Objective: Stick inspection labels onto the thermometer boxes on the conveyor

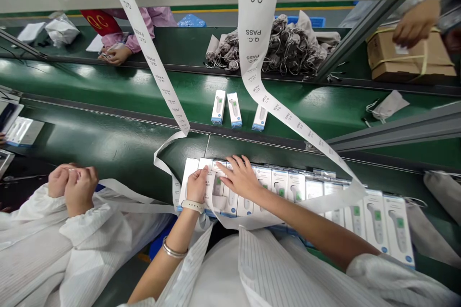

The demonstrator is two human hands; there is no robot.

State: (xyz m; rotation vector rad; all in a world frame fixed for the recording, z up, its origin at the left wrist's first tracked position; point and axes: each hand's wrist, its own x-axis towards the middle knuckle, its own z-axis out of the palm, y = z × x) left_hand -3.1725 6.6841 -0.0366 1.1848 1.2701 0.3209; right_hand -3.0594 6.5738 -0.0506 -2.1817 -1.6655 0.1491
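Note:
A row of white and blue thermometer boxes point(376, 220) stands side by side along the near bench edge. My left hand point(196, 186), with a watch strap at the wrist, is closed at the left end of the row, its fingertips pinching the label strip point(209, 187) over a box. Just right of it, my right hand point(240, 178) lies with fingers spread on the box tops and holds nothing. The strip, printed "Q.C. PASS", loops below my hands and passes over my right forearm's side of the row. Another strip point(151, 53) hangs at upper left.
Three small boxes point(235, 111) stand on the green conveyor point(162, 91) ahead. Beyond are grey pouches point(288, 48) and a carton point(410, 57) under a person's hand. A co-worker's hands point(74, 184) are at the left. A metal strut point(396, 129) slants at right.

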